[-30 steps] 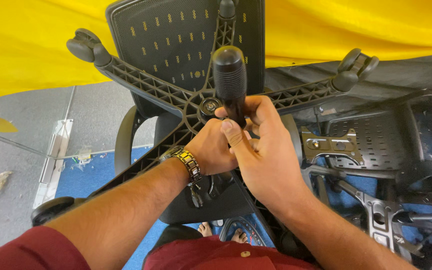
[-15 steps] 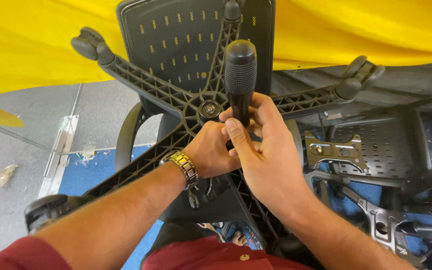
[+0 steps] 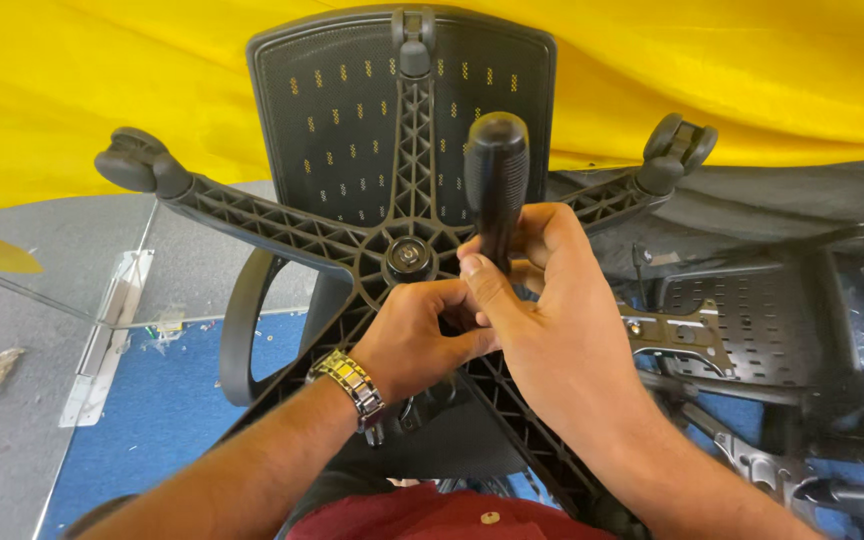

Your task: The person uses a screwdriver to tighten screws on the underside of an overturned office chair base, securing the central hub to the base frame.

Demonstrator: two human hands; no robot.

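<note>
I have a single view to work from, the head camera, worn on the person and tilted steeply down over the forearms. It sits close: the left hand and right hand fill the middle of the frame, with the black handle rising toward the lens. Facing forward and down, it takes in the upturned chair base just beyond the hands, the yellow sheet across the top, and blue floor at lower left. No second view shares this scene.
</note>
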